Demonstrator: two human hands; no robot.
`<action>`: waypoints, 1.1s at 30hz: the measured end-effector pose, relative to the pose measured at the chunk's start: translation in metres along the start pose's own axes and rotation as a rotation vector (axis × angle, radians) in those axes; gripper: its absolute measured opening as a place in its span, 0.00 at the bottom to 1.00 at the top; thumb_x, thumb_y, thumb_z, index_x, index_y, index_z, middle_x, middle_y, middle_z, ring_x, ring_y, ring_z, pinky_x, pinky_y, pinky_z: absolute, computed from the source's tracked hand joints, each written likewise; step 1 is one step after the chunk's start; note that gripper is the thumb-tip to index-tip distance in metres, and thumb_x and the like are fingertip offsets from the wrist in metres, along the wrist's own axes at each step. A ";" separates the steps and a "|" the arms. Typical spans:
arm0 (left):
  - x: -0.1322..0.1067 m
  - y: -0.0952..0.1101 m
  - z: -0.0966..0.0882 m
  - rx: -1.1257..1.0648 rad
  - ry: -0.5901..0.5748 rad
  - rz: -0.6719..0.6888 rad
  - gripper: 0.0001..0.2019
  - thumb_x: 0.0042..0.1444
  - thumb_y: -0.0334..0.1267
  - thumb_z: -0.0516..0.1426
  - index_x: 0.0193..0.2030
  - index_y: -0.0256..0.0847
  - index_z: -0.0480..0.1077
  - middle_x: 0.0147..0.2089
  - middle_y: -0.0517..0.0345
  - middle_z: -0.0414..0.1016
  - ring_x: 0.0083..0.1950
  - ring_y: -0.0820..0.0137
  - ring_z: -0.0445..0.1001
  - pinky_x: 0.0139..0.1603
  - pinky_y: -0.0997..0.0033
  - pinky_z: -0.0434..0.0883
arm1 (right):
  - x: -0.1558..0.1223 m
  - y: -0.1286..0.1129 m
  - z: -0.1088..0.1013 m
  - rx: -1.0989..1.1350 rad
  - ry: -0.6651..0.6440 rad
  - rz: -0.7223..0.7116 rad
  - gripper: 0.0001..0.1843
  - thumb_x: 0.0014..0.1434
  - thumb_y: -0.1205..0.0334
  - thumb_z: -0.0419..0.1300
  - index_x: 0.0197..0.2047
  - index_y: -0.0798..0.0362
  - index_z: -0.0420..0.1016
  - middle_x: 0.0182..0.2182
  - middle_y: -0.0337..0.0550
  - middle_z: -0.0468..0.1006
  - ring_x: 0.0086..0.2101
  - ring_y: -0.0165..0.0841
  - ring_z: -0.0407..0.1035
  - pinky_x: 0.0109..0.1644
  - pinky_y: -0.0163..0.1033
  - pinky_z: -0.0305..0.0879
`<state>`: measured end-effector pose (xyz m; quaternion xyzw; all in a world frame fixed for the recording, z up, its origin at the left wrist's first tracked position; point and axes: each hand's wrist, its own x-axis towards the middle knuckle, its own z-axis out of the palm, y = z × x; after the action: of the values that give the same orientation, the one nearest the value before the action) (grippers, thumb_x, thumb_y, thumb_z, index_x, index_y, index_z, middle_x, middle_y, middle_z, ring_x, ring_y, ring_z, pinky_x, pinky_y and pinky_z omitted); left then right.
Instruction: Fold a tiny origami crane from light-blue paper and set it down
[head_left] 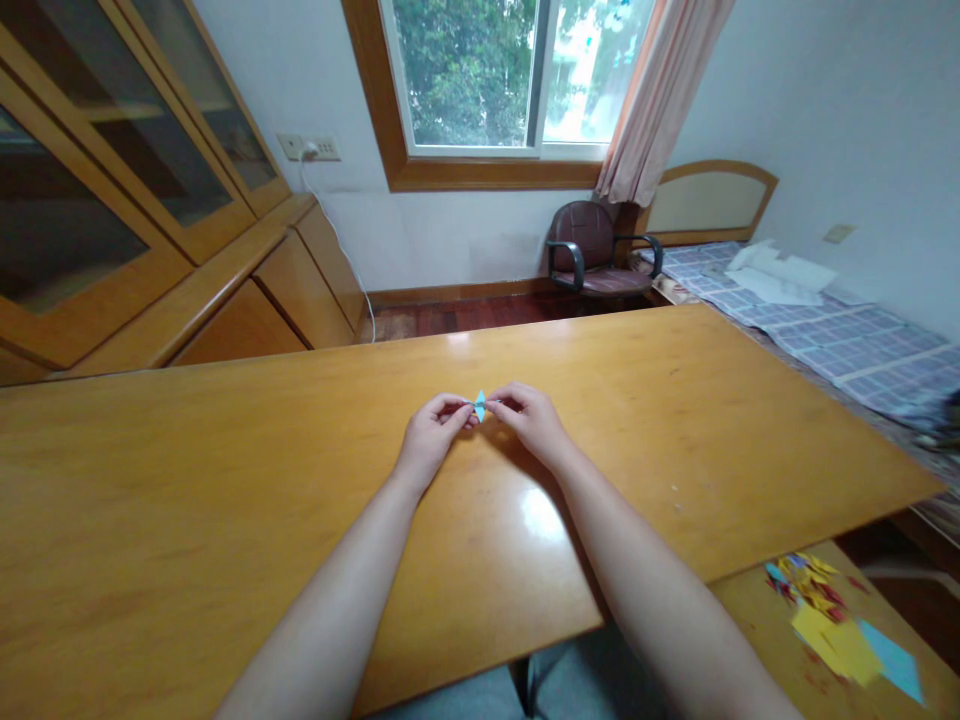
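A small light-blue folded paper piece (pixel 479 405) is held just above the wooden table (pixel 225 500), near its middle. My left hand (pixel 435 430) pinches the paper's left side with thumb and fingertips. My right hand (pixel 529 418) pinches its right side the same way. Both hands are closed on the paper and rest close to the tabletop, fingertips almost meeting. Most of the paper is hidden between the fingers.
A lower wooden surface at the bottom right carries coloured paper sheets and scraps (pixel 840 625). Behind the table stand a wooden cabinet with glass doors (pixel 112 200), a dark armchair (pixel 596 250) under the window, and a bed (pixel 825 320) at the right.
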<state>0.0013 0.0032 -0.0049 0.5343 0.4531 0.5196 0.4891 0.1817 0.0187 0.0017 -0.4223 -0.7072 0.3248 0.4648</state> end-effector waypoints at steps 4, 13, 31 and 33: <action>0.000 -0.002 0.000 -0.013 0.003 -0.006 0.16 0.50 0.48 0.64 0.37 0.37 0.72 0.31 0.56 0.79 0.34 0.69 0.77 0.40 0.69 0.73 | 0.000 0.001 0.000 0.044 0.011 0.022 0.09 0.58 0.57 0.62 0.34 0.54 0.78 0.30 0.41 0.77 0.30 0.31 0.69 0.36 0.35 0.64; -0.001 0.000 0.000 0.048 -0.008 -0.002 0.15 0.50 0.47 0.64 0.36 0.37 0.75 0.32 0.55 0.79 0.35 0.67 0.77 0.40 0.69 0.73 | 0.000 0.001 0.001 0.078 0.018 0.032 0.08 0.57 0.58 0.62 0.34 0.54 0.78 0.30 0.41 0.77 0.30 0.31 0.69 0.36 0.35 0.64; 0.000 0.000 0.000 0.112 0.013 0.015 0.12 0.49 0.45 0.63 0.34 0.38 0.75 0.32 0.56 0.79 0.35 0.68 0.77 0.41 0.69 0.73 | -0.001 -0.004 0.002 0.056 0.001 0.026 0.08 0.58 0.58 0.62 0.34 0.53 0.78 0.30 0.41 0.77 0.31 0.31 0.69 0.37 0.35 0.64; 0.000 0.001 0.001 0.109 0.018 0.016 0.11 0.49 0.44 0.63 0.33 0.38 0.74 0.32 0.56 0.79 0.35 0.68 0.76 0.41 0.69 0.73 | -0.002 -0.003 0.003 0.058 0.007 0.024 0.08 0.58 0.57 0.62 0.34 0.53 0.78 0.31 0.41 0.77 0.31 0.31 0.69 0.37 0.35 0.64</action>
<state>0.0021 0.0029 -0.0043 0.5589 0.4808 0.5031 0.4509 0.1783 0.0155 0.0030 -0.4185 -0.6907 0.3492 0.4753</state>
